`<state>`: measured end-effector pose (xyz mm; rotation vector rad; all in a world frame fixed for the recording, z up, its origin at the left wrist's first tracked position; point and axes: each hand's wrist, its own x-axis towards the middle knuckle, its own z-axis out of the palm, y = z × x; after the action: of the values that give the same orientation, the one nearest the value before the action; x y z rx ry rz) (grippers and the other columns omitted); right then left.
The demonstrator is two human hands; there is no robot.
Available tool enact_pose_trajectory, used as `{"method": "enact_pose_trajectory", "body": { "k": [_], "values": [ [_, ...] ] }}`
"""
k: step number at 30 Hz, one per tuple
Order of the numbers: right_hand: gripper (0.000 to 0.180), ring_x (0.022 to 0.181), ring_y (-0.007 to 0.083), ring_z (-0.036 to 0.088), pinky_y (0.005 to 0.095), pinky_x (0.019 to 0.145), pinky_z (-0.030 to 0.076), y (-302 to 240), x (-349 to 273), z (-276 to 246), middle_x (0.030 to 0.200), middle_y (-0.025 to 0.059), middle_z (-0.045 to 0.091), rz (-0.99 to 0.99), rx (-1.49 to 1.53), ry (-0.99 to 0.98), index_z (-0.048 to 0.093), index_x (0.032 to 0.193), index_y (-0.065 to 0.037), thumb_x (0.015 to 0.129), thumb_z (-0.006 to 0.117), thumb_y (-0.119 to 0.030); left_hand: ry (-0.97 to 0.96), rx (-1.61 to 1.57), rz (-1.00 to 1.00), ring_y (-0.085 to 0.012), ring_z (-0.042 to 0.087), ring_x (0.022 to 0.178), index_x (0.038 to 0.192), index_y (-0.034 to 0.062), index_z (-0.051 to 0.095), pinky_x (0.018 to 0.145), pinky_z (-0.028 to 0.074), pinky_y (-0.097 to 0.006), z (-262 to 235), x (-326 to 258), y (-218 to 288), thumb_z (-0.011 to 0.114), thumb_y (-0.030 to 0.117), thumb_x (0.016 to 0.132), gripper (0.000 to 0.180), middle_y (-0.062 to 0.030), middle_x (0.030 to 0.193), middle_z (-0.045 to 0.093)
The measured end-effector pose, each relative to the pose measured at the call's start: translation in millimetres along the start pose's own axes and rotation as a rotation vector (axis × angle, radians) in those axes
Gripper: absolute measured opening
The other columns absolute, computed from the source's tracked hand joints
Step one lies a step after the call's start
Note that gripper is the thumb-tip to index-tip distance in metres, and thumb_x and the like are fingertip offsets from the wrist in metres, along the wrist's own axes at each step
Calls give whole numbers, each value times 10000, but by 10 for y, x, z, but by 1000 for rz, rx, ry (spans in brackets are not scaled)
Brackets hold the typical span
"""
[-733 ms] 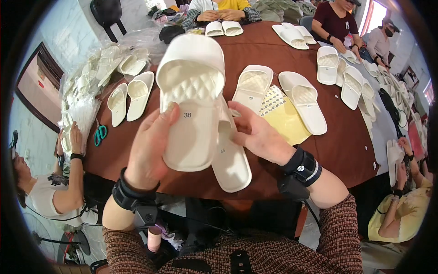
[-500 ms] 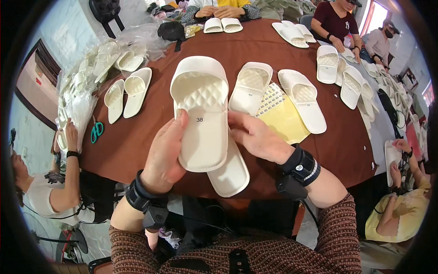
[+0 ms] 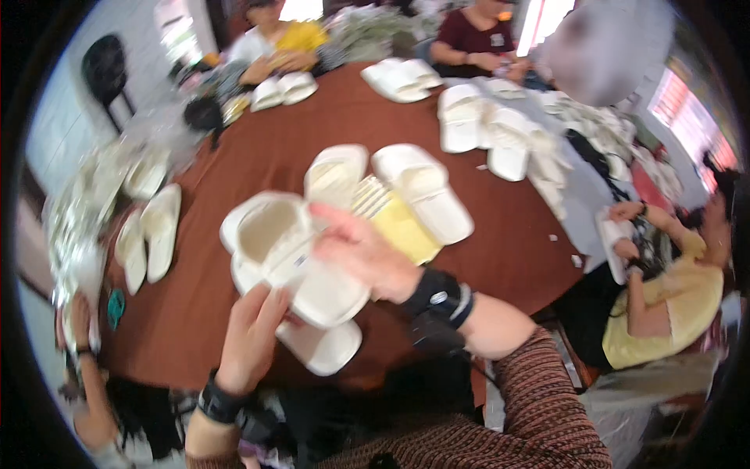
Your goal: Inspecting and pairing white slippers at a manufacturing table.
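Observation:
I hold a pair of white slide sandals (image 3: 293, 270) stacked one on the other above the near edge of the round brown table (image 3: 328, 125). My left hand (image 3: 250, 336) grips the stack from below at its near side. My right hand (image 3: 359, 254) lies over the top sandal, fingers pressed on its footbed. The lower sandal's heel (image 3: 324, 348) sticks out beneath. The picture is blurred by motion.
Two more white sandals (image 3: 391, 184) and a yellow sheet (image 3: 402, 227) lie just beyond my hands. Other pairs sit at the left (image 3: 148, 234) and far right (image 3: 488, 129). Several people sit around the table. A person in yellow (image 3: 664, 289) is at the right.
The sandal pair has turned from sole-up and pointing away to tilted left, its strap opening now facing up. My right hand moved onto the top sandal. The view swung left.

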<state>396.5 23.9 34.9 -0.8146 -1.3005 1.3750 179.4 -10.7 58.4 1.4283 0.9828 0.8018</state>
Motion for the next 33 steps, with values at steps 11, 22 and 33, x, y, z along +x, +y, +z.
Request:
{"method": "enact_pose_trajectory", "body": {
  "k": [11, 22, 33],
  "values": [
    [408, 908, 190, 606, 334, 821, 480, 76, 78, 23, 978, 136, 646, -241, -260, -15, 552, 1202, 36, 824, 505, -111, 208, 1084, 583, -359, 516, 1116, 1227, -18, 525, 998, 386, -454, -401, -8, -152, 696, 96, 810, 465, -186, 1232, 548],
    [303, 1041, 348, 528, 408, 873, 448, 35, -35, 84, 1106, 172, 510, -190, -749, 4, 493, 1133, -30, 881, 573, -179, 49, 958, 115, -267, 585, 855, 1081, -64, 502, 783, 470, -359, -541, 113, -16, 643, 121, 891, 301, -174, 922, 594],
    [791, 1230, 383, 368, 447, 1007, 363, -165, -154, 134, 1311, 214, 382, -234, -769, -355, 390, 1328, -63, 687, 777, -317, 190, 694, 186, -182, 609, 753, 1092, -28, 482, 680, 499, -314, -422, 165, -89, 623, 45, 846, 293, -132, 861, 610]
  ]
}}
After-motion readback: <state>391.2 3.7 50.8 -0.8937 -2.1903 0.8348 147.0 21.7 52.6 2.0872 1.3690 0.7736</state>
